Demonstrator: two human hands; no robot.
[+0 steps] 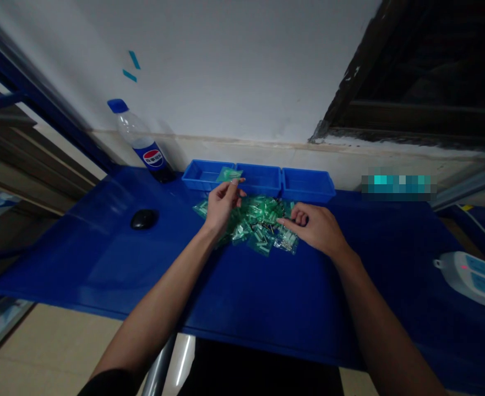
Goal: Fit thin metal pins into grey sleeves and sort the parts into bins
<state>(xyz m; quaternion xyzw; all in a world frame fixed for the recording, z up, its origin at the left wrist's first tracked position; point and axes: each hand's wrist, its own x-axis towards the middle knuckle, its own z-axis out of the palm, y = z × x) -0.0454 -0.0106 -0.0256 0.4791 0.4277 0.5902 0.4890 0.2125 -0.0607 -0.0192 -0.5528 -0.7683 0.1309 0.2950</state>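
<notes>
A heap of small clear plastic packets with green and pale pieces inside lies at the middle of the blue table. My left hand is over the heap's left side, with thumb and fingers pinched on one green plastic packet at the front of the left blue bin. At the heap's right edge, my right hand is closed, its thumb and fingertips touching the packets. Whatever it may grip is too small to make out.
The middle bin and right bin stand in line against the wall. A cola bottle and a black computer mouse are on the left. A white power strip lies at the right of the table.
</notes>
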